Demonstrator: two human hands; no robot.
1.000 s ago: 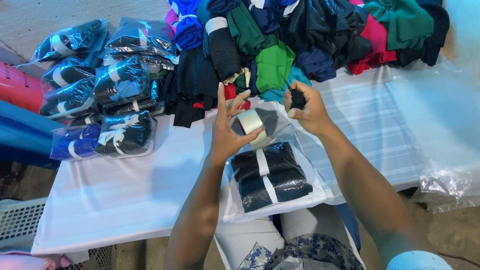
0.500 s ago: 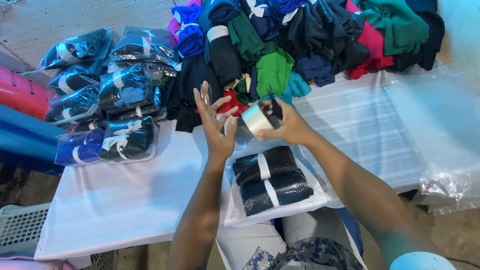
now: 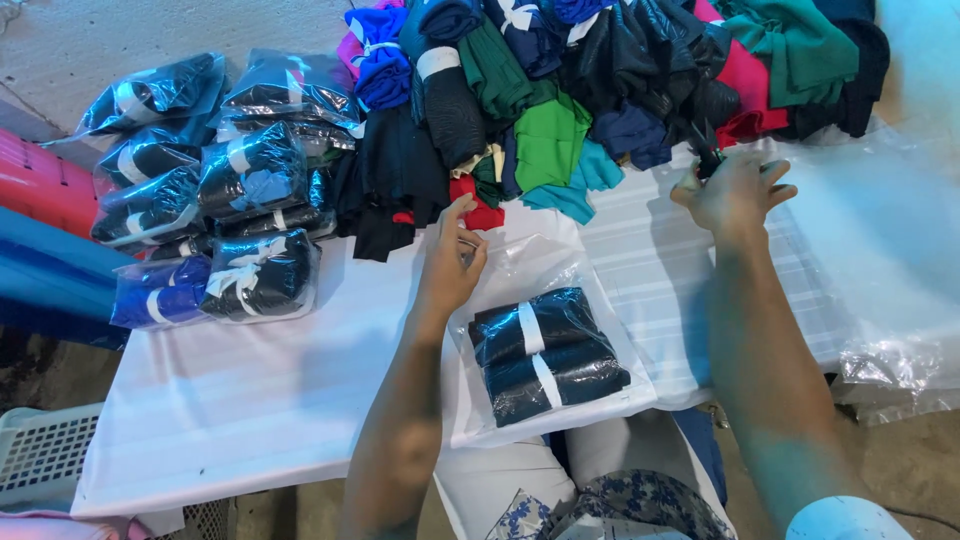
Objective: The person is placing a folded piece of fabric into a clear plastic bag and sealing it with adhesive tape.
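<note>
Clear bag [image 3: 548, 350] of dark folded cloth, white-banded, flat on worktop [image 3: 250, 400] centre. Filled shiny bags [image 3: 215, 185] heaped far left. Loose clear plastic [image 3: 880, 260] at right.

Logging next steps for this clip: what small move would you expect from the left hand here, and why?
Probably pressing the bag's open flap flat. The left hand pinches something small, likely a tape piece, at the top of the clear bag holding banded dark folded cloth, whose mouth looks loose. The right hand is off by the cloth pile, apparently holding a small dark tool.
</note>
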